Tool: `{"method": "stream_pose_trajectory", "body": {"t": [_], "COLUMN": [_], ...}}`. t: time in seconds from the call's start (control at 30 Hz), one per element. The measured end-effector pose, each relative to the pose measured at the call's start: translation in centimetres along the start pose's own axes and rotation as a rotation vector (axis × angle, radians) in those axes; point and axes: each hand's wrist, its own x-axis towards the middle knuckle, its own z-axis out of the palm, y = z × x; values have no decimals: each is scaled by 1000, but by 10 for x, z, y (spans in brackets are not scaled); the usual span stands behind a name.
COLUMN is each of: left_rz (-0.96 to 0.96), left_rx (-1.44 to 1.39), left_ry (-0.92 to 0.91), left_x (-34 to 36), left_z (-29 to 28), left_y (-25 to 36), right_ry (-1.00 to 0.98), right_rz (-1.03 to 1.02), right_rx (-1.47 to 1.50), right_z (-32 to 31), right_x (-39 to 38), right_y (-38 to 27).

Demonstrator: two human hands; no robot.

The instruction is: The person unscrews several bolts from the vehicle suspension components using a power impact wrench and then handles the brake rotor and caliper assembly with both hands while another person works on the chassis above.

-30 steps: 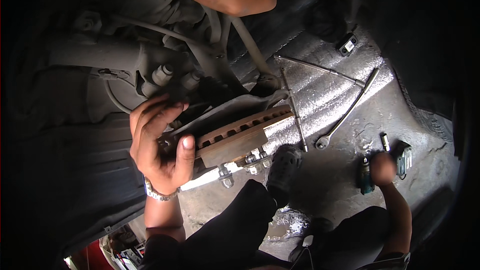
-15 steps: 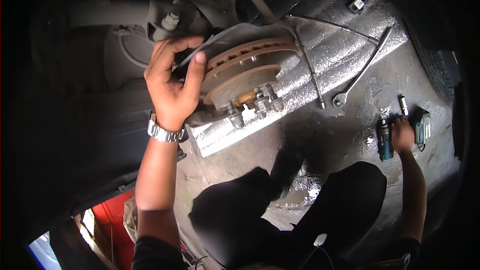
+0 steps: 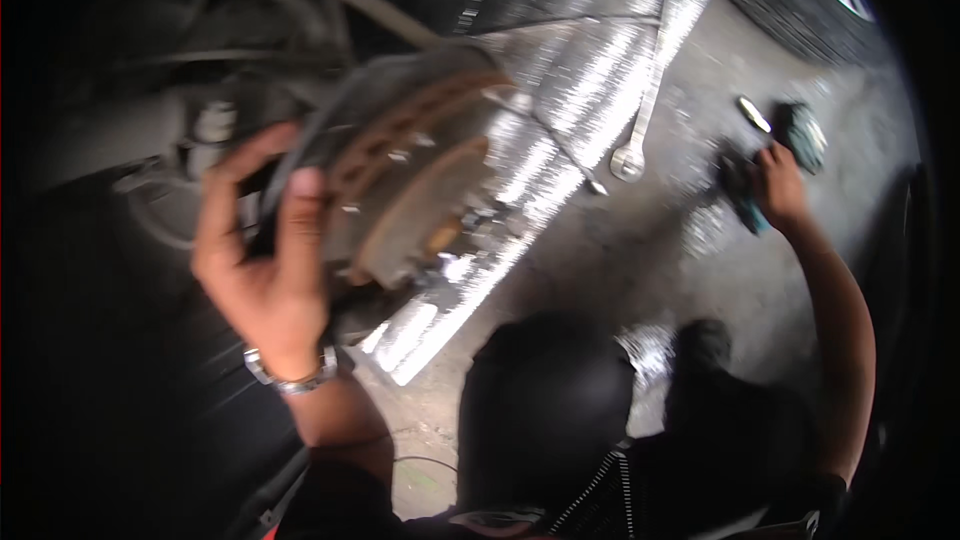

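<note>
Brake disc (image 3: 392,195) is sitting left of centre, and the left hand (image 3: 265,280) at its left edge is probably needing steadiness while the right hand (image 3: 783,188) is reaching by the teal tool (image 3: 752,214), though whether either grip is holding anything I cannot tell.

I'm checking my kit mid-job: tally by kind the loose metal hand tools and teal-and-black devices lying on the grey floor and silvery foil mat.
Long silver metal ratchet wrench: 1
Thin grey metal bars: 2
Short silver cylindrical socket: 1
Teal-and-black devices, blurred: 2
Total: 6
</note>
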Motion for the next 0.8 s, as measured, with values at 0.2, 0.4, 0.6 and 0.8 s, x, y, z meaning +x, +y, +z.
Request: {"method": "stream_pose_trajectory", "body": {"t": [0.2,0.4,0.6,0.8], "left_rz": [228,314,513,401], "left_rx": [80,51,301,308], "left_ry": [-60,-166,-360,-327], "left_x": [8,14,9,-2], "left_z": [-3,-10,-29,-24], "left_y": [-6,-2,-12,-12], "right_ry": [-626,-648,-322,-266], "right_rz": [120,309,-90,97], "right_rx": [-3,-132,134,418], "right_z": [-104,-150,-105,23], "right_x": [34,84,103,103], "right_y": [-53,-77,-86,-103]}}
